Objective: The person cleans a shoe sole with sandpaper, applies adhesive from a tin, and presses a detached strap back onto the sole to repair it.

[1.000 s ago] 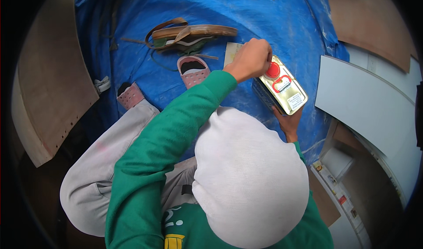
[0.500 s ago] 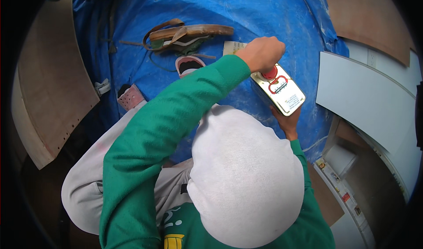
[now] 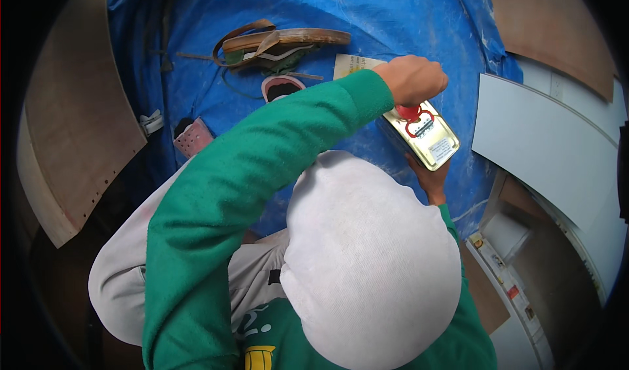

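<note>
Light: soft, even daylight, no hard shadows.
Glare: bright sheen on metal tin [image 3: 429,139]; white panel [image 3: 544,141] near blown out.
Dim: lower left corner dark.
Distortion: strong fisheye, edges bend, black vignette at rim.
Focus: centre sharp, rim softer.

A wrinkled blue tarpaulin [image 3: 406,16] covers the floor in daylight. Brown plywood boards [image 3: 72,121] lie at its left and upper right edges; white panels [image 3: 544,128] lie at its right edge.
</note>
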Tool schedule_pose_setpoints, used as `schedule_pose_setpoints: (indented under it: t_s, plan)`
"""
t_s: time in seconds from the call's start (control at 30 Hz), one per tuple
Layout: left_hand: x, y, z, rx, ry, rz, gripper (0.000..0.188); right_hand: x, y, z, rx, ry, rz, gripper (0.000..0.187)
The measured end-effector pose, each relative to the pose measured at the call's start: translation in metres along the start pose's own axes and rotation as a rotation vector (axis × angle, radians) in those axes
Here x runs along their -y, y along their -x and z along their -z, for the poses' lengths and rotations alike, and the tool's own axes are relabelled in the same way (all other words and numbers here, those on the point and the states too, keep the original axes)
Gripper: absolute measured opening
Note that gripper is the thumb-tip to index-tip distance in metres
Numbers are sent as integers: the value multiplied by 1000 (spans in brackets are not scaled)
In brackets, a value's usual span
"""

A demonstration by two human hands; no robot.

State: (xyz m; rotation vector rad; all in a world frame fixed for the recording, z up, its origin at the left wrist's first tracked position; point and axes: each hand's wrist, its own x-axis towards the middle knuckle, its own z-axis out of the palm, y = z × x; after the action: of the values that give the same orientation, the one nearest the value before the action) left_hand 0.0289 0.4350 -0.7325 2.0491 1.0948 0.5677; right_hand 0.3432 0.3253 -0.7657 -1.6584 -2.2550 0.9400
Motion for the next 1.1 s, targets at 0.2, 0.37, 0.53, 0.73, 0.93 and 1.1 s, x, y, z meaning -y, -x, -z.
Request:
schedule_pose_setpoints:
  t_s: [0.2, 0.37, 0.53, 0.73, 0.93, 1.1]
  plan:
    - [2, -7, 3, 24, -31, 27, 5, -7, -2, 1, -15, -62, -34, 72]
    - [-1, -10, 0, 42, -38, 28, 4, -3, -6, 4, 32, -33, 2, 71]
    - [-3, -3, 4, 143, 8, 93, 8, -2, -5, 3, 38, 25, 33, 65]
    - [-6, 13, 20, 205, 6, 73, 13, 8, 0, 0, 31, -32, -25, 62]
    - [4, -13, -1, 91, -82, 68, 13, 7, -4, -3, -48, -124, -8, 89]
    - [11, -16, 21, 165, -43, 58, 13, 22, -28, 16, -168, -236, 268, 99]
